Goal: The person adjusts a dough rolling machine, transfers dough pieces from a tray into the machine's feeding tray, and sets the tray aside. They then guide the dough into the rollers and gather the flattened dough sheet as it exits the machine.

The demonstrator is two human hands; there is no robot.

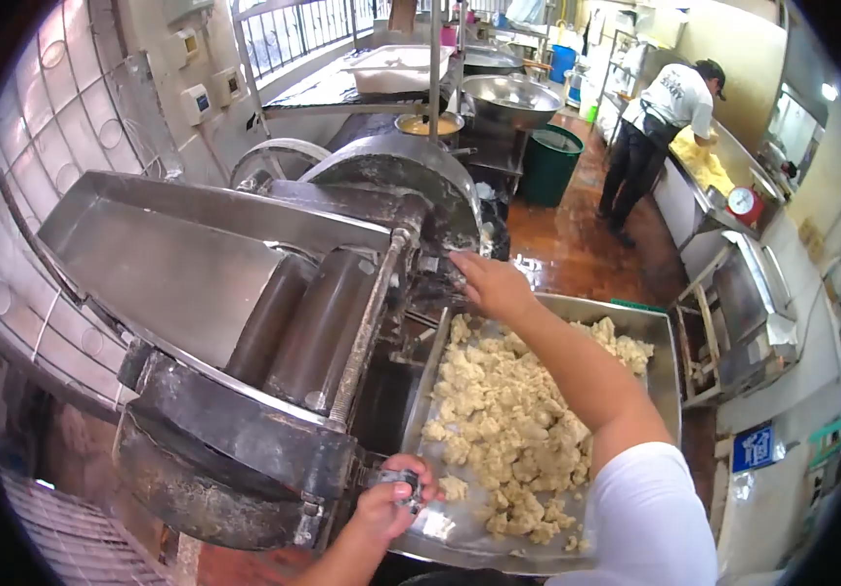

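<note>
Head view: our left hand (378,506) clasped the near knob (410,480). Presumably because rollers (321,330) intervened, our right hand (495,284) reached far, grip indiscernible.

Grn bin (550,170), wht tub (396,72), person (668,115) nr scale (742,203)

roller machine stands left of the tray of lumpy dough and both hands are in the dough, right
Not the hands: the head view shows the left hand and right hand at the side of the roller machine, not in the lumpy dough. The machine does stand left of the tray.
</note>
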